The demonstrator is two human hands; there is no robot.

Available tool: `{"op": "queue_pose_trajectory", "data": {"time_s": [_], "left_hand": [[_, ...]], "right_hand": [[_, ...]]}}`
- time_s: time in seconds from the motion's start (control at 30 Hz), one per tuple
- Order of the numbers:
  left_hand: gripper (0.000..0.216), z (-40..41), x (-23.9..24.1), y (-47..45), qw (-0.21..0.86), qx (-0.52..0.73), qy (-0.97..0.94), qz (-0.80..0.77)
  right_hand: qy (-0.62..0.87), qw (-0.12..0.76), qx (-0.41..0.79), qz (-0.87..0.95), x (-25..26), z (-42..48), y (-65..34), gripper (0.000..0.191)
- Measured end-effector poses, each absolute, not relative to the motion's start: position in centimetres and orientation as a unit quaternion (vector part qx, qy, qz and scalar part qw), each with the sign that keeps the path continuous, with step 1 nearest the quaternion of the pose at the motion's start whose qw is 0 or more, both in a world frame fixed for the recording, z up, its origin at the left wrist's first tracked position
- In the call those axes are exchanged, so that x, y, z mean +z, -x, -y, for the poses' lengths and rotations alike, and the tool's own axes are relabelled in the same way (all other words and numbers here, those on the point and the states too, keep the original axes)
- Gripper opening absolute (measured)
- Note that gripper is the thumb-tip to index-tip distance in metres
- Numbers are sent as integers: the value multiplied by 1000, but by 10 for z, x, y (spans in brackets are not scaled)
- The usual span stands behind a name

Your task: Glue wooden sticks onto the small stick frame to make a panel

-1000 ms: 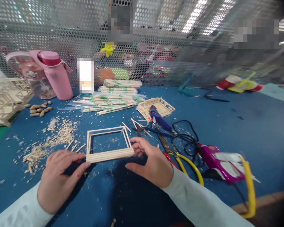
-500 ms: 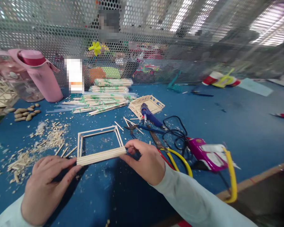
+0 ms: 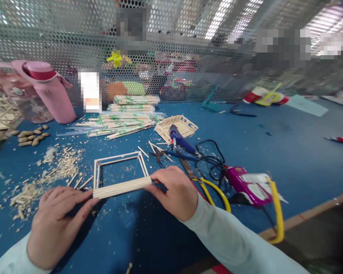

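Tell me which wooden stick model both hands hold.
The open rectangular frame, gripped at its near corners by the left hand and right hand. Neither hand touches the tray behind it or the structure at the far left.

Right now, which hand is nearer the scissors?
Right. The right hand grips the right end of the frame, just left of the scissors; the left hand is farther off, at the frame's left end.
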State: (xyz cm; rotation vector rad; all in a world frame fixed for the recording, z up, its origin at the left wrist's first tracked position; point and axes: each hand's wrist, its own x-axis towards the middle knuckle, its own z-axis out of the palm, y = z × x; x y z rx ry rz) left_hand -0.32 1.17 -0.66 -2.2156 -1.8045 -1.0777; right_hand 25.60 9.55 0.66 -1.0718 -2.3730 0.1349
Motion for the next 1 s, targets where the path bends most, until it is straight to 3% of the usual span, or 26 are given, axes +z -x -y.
{"op": "queue_pose_trajectory", "data": {"time_s": [0.23,0.7,0.87,1.0], "left_hand": [[32,-13,-8,2,59,-324,698,635],[18,-10,-2,-3,90,-312,740,590],[22,-9,-3,-3,98,-303,730,605],[28,-9,-7,-2,92,-305,719,618]], "right_hand": [[439,291,44,849,4,-97,-257,23],[385,293,10,875,6,-96,-254,20],[447,267,10,854,8,-94,-255,23],[399,286,29,871,9,-93,-255,22]]}}
